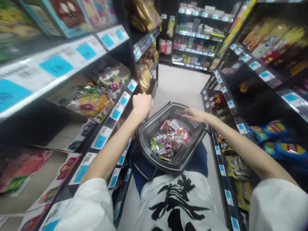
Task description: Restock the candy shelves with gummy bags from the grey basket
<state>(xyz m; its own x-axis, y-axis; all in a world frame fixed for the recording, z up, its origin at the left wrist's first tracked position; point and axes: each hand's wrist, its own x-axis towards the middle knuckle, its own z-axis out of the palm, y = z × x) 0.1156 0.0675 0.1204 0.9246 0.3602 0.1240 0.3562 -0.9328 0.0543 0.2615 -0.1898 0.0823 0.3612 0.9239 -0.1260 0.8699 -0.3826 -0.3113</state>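
A dark grey shopping basket (154, 123) is in front of my body, with several shiny snack packets (169, 139) heaped inside. My left hand (142, 104) is closed in a fist just beyond the basket's left rim, near the shelf edge. Its fingers face away from me, so I cannot make out whether they hold anything. Over the basket's far right side, my right hand (194, 115) has its fingers stretched out and no item in them. The basket's handle (141, 170) lies folded down on the side near me.
Shelves with price labels (115, 114) line my left, holding bagged snacks (92, 102) and cartons. On the right, another shelf carries blue chip bags (284, 138). Pale floor (179, 85) runs between them to stocked back shelves (197, 35).
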